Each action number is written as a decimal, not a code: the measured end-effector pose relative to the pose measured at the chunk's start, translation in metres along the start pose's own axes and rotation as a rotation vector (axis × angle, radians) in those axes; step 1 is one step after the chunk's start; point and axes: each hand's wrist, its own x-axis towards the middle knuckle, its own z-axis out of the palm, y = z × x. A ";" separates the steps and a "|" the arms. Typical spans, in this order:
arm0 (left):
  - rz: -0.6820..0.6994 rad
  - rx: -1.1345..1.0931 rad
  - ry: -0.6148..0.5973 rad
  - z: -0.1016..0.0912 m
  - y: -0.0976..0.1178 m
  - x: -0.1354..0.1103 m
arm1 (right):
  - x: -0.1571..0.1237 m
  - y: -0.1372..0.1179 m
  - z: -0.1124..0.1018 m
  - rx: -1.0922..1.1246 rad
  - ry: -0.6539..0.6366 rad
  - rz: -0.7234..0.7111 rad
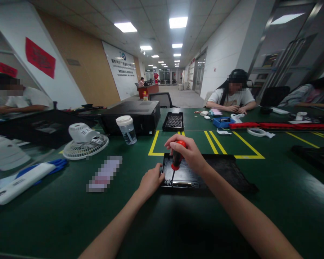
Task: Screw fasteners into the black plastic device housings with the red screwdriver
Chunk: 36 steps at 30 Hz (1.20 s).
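Observation:
My right hand (187, 153) is wrapped round the red-and-black handle of a screwdriver (176, 160). The screwdriver stands nearly upright, its tip down at the near left corner of a flat black casing (221, 171). That casing lies on the green table, with a raised rim and a small silvery part (185, 184) along its near edge. At its left edge, my left hand (151, 179) grips the rim between thumb and fingers. What the screwdriver tip touches is too small to make out.
Left of the casing are a pixelated flat object (105, 174), a white fan (83, 140) and a lidded cup (126, 129). Behind stand a black computer case (132, 115) and a black tray of small parts (173, 121). A blue box (223, 122) sits near a person opposite.

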 end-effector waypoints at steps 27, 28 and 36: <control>0.064 0.002 0.047 0.014 -0.010 0.011 | 0.025 0.040 0.002 0.866 -0.454 0.089; 0.066 0.001 0.048 0.014 -0.010 0.011 | 0.025 0.040 0.002 0.864 -0.469 0.094; 0.093 -0.017 0.061 0.015 -0.011 0.012 | 0.025 0.041 0.005 0.852 -0.551 0.108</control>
